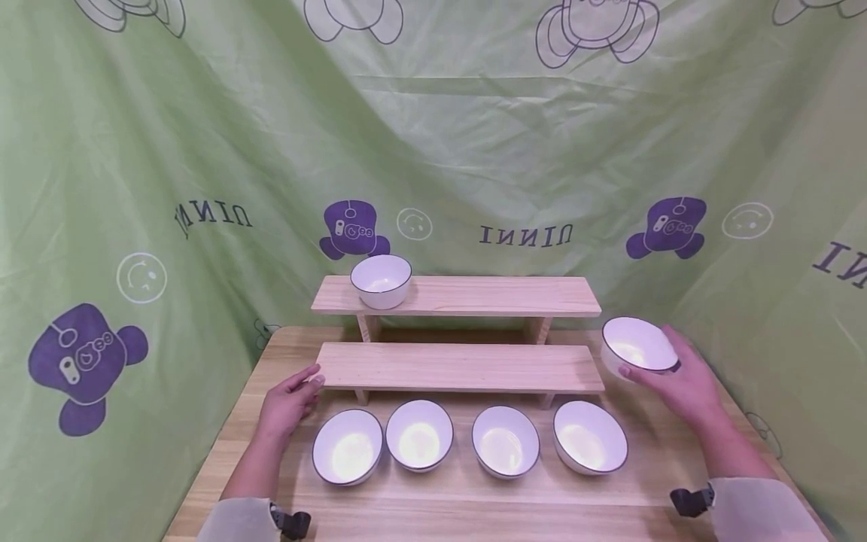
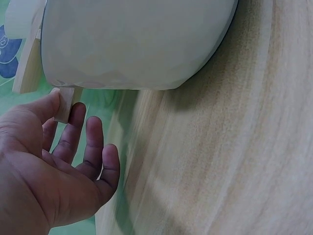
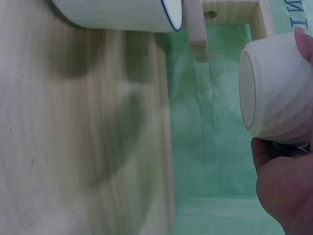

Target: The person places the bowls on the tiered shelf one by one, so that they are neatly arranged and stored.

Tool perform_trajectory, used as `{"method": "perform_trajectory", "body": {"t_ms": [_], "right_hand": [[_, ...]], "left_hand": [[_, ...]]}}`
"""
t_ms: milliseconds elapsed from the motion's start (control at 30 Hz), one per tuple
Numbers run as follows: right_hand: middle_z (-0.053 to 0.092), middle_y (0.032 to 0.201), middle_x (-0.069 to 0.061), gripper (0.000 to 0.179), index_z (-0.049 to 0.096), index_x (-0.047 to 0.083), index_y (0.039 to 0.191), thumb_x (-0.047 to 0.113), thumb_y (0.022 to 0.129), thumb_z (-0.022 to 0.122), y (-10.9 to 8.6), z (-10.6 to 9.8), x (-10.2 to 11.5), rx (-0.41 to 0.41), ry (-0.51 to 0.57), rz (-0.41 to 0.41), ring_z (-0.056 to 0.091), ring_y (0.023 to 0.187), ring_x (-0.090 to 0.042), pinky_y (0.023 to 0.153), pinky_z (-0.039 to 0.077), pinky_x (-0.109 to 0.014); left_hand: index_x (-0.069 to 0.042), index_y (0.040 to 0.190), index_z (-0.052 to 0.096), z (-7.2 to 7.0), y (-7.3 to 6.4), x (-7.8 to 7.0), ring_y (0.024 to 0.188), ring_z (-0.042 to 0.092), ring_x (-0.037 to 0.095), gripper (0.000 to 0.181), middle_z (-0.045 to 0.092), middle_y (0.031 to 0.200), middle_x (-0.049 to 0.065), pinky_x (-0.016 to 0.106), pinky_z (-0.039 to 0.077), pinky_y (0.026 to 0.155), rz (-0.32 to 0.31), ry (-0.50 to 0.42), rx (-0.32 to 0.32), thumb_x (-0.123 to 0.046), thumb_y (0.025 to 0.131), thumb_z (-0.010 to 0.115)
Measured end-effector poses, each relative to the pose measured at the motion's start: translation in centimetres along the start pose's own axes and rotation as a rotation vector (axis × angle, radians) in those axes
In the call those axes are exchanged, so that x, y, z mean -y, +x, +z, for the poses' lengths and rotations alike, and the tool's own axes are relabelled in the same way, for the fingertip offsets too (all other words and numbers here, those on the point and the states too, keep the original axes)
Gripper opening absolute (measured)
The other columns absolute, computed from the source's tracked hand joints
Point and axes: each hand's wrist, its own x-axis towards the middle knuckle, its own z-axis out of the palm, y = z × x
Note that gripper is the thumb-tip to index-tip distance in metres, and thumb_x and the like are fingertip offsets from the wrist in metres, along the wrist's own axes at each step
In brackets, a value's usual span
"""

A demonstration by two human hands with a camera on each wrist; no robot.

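My right hand [image 1: 694,385] grips a white bowl [image 1: 635,345] with a dark rim, thumb on the near side. The bowl is held up off the table, just right of the two-tier wooden shelf, and its faceted outside shows in the right wrist view. At the left end of the lower shelf board [image 1: 460,367], my left hand [image 1: 284,403] pinches the board's edge between thumb and fingers. In the left wrist view the other fingers [image 2: 93,147] hang loosely curled. A similar bowl [image 1: 381,282] stands on the upper board [image 1: 501,295], toward its left end.
Several more white bowls stand in a row before the shelf: one bowl [image 1: 348,447] at the left, two in the middle, another bowl [image 1: 591,438] at the right. The wooden table [image 1: 433,519] is bordered by a green printed curtain [image 1: 447,150] behind and at both sides.
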Motion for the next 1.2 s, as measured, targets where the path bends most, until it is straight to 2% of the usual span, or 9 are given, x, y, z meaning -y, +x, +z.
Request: {"method": "perform_trajectory", "body": {"t_ms": [400,700,900,1100,1200], "right_hand": [[0.017,0.163,-0.037,0.118,0.010,0.020,0.168,0.053,0.082,0.085,0.2,-0.3,2.6,0.026,0.007,-0.001,0.022,0.141,-0.067,0.103,0.023,-0.083],[0.023,0.160,-0.039,0.121,0.013,0.018,0.168,0.050,0.079,0.089,0.2,0.0,4.8,0.048,0.025,-0.024,0.027,0.140,-0.066,0.105,0.026,-0.080],[0.023,0.163,-0.035,0.120,0.016,0.020,0.168,0.046,0.078,0.091,0.2,0.6,6.4,0.057,0.068,-0.045,0.027,0.142,-0.063,0.106,0.026,-0.079],[0.021,0.167,-0.027,0.121,0.017,0.020,0.168,0.045,0.077,0.092,0.8,1.3,7.9,0.075,0.114,-0.067,0.024,0.146,-0.060,0.109,0.024,-0.079],[0.024,0.166,-0.027,0.121,0.019,0.020,0.167,0.045,0.075,0.093,1.1,1.7,8.6,0.083,0.135,-0.079,0.027,0.146,-0.058,0.110,0.026,-0.077]], "left_hand": [[-0.014,0.147,0.060,0.0,0.0,-0.5,0.091,0.069,0.018,0.062,0.069,0.100,-0.009,0.029,0.059,0.076,-0.008,0.003,0.015,-0.038,0.093,0.080],[-0.013,0.147,0.059,-0.2,-0.1,-0.2,0.089,0.069,0.016,0.061,0.069,0.099,-0.010,0.029,0.060,0.076,-0.020,-0.003,0.016,-0.035,0.094,0.079],[-0.012,0.147,0.059,-0.2,-0.2,0.0,0.090,0.069,0.018,0.062,0.071,0.104,-0.010,0.030,0.060,0.077,-0.007,0.015,0.010,-0.036,0.094,0.079],[-0.012,0.146,0.060,-0.1,-0.3,-0.1,0.092,0.069,0.020,0.062,0.071,0.103,-0.008,0.030,0.060,0.077,0.005,0.011,0.004,-0.038,0.093,0.080],[-0.013,0.146,0.061,-0.1,-0.2,-0.1,0.093,0.069,0.021,0.062,0.071,0.102,-0.008,0.030,0.060,0.077,0.003,0.010,0.000,-0.038,0.093,0.080]]}}
